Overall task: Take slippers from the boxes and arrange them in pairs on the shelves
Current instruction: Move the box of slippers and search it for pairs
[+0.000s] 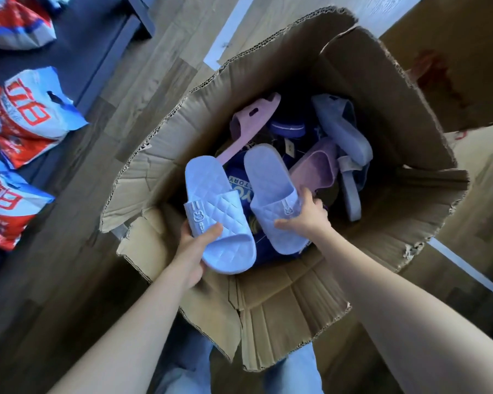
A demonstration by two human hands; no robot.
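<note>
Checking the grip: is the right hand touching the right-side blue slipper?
Touching. Head view: the right hand grips the right blue slipper, thumb lying on its strap.

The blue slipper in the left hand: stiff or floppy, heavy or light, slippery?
Probably light: the left hand holds the blue slipper up by its toe end alone. Likely fairly stiff: the heel sticks out unsupported without drooping. The quilted strap should give grip, so slipping seems unlikely. The right hand manages its mate the same way.

Two slippers (219, 211) side by side over open box (268, 308), more slippers (342, 132) inside, bags (32, 115) left
</note>
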